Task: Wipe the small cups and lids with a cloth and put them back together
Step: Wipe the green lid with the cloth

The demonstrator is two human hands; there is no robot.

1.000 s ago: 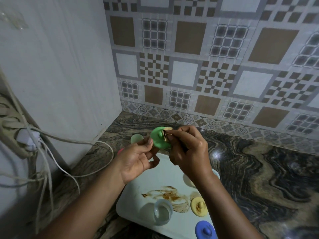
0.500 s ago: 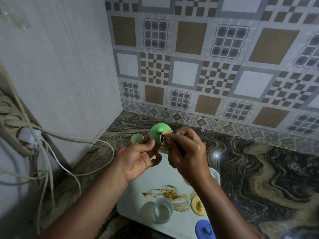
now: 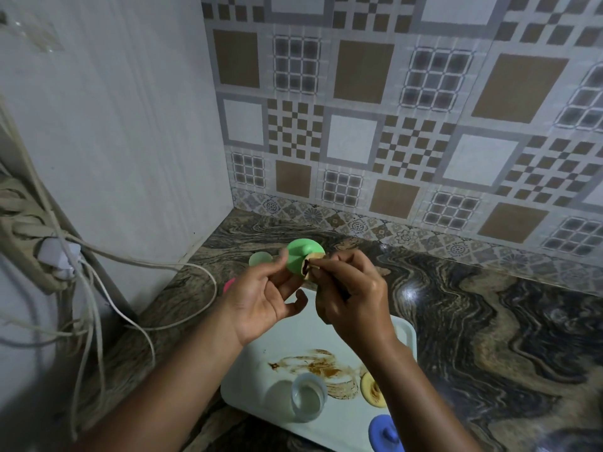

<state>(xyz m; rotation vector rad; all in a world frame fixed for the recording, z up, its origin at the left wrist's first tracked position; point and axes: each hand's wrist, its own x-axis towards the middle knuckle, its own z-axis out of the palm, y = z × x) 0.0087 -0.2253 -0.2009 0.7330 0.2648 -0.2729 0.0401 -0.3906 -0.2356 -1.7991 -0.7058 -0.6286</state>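
My left hand (image 3: 261,296) holds a green lid (image 3: 301,256) up over the counter, thumb and fingers around its lower edge. My right hand (image 3: 354,295) pinches a small stained tan cloth (image 3: 311,264) against the lid's right side. Below, a white tray (image 3: 261,363) smeared with brown carries a small clear cup (image 3: 308,398), a yellow lid (image 3: 372,389) partly hidden by my right forearm, and a blue lid (image 3: 383,432) at the bottom edge. A pale green cup (image 3: 260,258) and a pink piece (image 3: 229,283) sit on the counter behind my left hand.
The marbled counter (image 3: 489,321) ends at a patterned tile wall behind and a white panel (image 3: 114,125) on the left. A power strip (image 3: 29,236) with plugs and loose white cables (image 3: 146,265) hangs at the left, drooping onto the counter.
Both hands have stayed almost in place. The green lid has turned slightly in my left hand while the cloth shifted along its edge.
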